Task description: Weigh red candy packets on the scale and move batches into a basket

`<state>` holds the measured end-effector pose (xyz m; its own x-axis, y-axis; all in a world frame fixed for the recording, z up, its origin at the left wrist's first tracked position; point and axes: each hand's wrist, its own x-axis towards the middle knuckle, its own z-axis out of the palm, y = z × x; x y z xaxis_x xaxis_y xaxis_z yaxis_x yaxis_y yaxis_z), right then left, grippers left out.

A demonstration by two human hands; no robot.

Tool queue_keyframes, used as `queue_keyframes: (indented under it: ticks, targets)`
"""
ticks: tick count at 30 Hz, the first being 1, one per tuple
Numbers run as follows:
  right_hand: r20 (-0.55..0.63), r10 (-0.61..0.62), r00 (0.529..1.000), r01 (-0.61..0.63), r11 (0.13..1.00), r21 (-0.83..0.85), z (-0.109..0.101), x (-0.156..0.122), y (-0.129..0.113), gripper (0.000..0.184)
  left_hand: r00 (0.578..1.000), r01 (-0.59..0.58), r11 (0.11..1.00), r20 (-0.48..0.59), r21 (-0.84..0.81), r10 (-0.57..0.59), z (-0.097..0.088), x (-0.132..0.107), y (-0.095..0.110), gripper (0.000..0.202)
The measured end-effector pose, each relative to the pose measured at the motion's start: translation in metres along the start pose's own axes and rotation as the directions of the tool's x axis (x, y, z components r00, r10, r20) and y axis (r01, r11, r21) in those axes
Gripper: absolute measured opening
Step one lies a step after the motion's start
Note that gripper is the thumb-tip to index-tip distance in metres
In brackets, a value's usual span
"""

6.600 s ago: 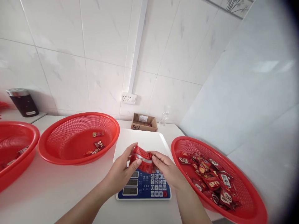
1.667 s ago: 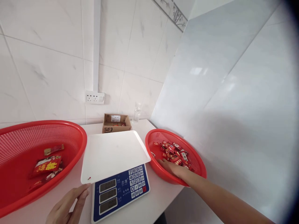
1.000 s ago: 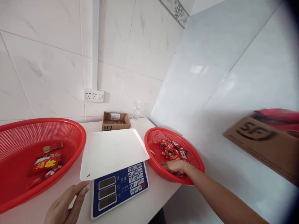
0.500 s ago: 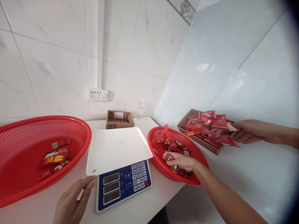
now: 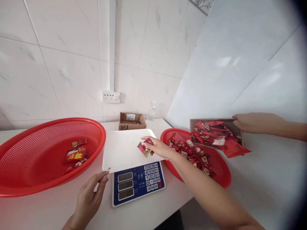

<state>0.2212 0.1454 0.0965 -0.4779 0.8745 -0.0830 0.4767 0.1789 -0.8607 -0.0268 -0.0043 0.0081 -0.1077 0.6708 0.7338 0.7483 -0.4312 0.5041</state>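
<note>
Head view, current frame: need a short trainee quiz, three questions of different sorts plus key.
1. Multiple choice: which corner of the scale's white pan is the left hand nearest to? A) far right B) near left C) far left
2. True or false: the tilted box of red packets is held by the left hand.
3. Short answer: what does the right hand hold above the pan?

Key:
1. B, near left.
2. False. Another person's hand, reaching in from the right side of the picture, holds the tilted box at the right-hand red basket.
3. Small wrapped packets.
</note>
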Motion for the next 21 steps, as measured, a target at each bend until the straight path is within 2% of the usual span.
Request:
queue_keyframes:
  ticks: [2,5,9,11,15,17,19,21]
  targets:
    - [0.011,-0.021,1.000,0.021,1.000,0.003,0.007,0.008,-0.002,0.045,1.000,0.009,1.000,-0.009,0.008,-0.009,-0.001,0.001,0.000,0.021]
    - [-0.057,-0.067,0.996,0.062,0.994,-0.090,0.007,0.009,-0.001,0.056,1.000,0.012,1.000,-0.015,0.018,-0.011,-0.002,0.003,0.003,0.022]
    - [-0.211,-0.199,0.957,0.122,0.937,-0.327,-0.011,-0.009,0.011,0.051,1.000,0.004,1.000,-0.024,0.005,-0.004,-0.003,0.003,0.007,0.021]
    - [-0.274,-0.223,0.935,0.091,0.902,-0.422,-0.025,-0.023,0.025,0.044,1.000,-0.004,1.000,-0.027,0.002,0.004,-0.004,0.002,0.009,0.020]
    - [-0.354,-0.055,0.934,-0.129,0.870,-0.476,-0.061,-0.053,0.071,0.028,1.000,-0.011,1.000,-0.014,-0.012,0.011,-0.004,0.001,0.009,0.019]
    - [-0.284,0.056,0.957,-0.202,0.831,-0.518,-0.075,-0.065,0.092,0.027,1.000,-0.021,1.000,-0.007,-0.016,0.021,-0.003,0.000,0.009,0.019]
    - [-0.189,0.144,0.971,-0.228,0.790,-0.569,-0.082,-0.074,0.104,0.039,1.000,-0.031,1.000,-0.008,-0.008,0.031,-0.003,-0.001,0.009,0.021]
    - [-0.095,0.174,0.980,-0.195,0.754,-0.627,-0.083,-0.078,0.107,0.057,0.999,-0.032,0.999,-0.012,-0.001,0.032,-0.002,0.000,0.009,0.022]
